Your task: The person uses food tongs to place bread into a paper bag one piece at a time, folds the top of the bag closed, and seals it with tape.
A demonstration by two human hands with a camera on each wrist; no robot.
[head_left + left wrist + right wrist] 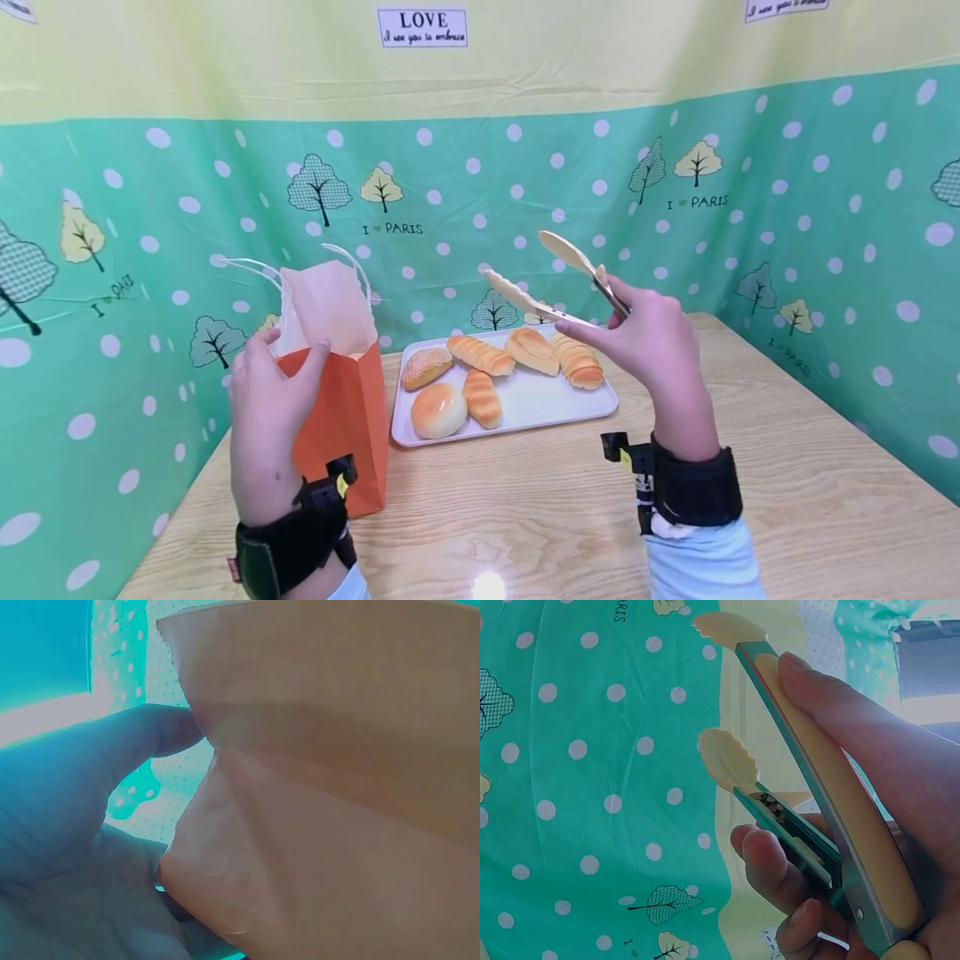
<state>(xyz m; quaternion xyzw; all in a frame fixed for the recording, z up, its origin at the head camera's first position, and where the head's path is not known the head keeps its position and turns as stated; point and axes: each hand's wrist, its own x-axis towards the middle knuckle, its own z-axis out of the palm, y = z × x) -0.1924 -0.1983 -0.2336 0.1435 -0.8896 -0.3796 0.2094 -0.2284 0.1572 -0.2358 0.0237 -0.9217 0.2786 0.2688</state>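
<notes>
In the head view, my left hand (268,408) grips the upper part of an orange paper bag (341,433), its thumb and fingers spread across the top. The left wrist view shows the thumb against the edge of the bag (300,825), with the fingers partly hidden behind it. My right hand (656,337) holds food tongs (540,308) with cream-coloured tips and metal arms. Their tips are apart with nothing between them, raised above a white tray (555,404). In the right wrist view, the thumb lies along one arm of the tongs (832,780) and the fingers curl round the other.
Several breads lie on the tray, among them a round bun (439,410), a crumb-topped bun (427,368) and a striped roll (577,361). The tray stands on a wooden table (510,500) beside the bag. A green dotted curtain (465,192) encloses the table's back and sides.
</notes>
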